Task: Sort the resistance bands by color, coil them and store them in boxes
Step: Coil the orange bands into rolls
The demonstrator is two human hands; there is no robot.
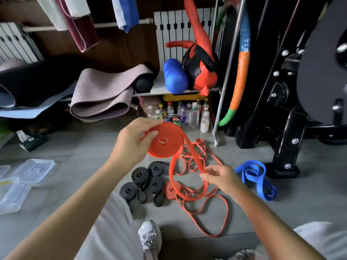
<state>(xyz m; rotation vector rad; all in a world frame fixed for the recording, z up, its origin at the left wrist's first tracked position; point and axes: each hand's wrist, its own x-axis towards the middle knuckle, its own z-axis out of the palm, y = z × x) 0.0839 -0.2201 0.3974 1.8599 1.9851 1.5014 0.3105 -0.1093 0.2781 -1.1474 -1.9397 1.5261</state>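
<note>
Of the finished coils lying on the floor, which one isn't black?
The small orange coil at the right end of the cluster, nearest the right knee. The other four coils beside it are all black.

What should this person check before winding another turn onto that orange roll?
1. Roll held firmly: ok. The left hand grips the orange coil in its fingers.
2. Feed under control: ok. The right hand pinches the loose end.
3. Loose end free of tangles: cannot tell. It hangs among the thin orange bands on the floor.
4. Finished black coils grouped: ok.
5. Blue band coiled: not ok. It lies loose.
6. Clear boxes open and ready: cannot tell, too blurred.
</note>
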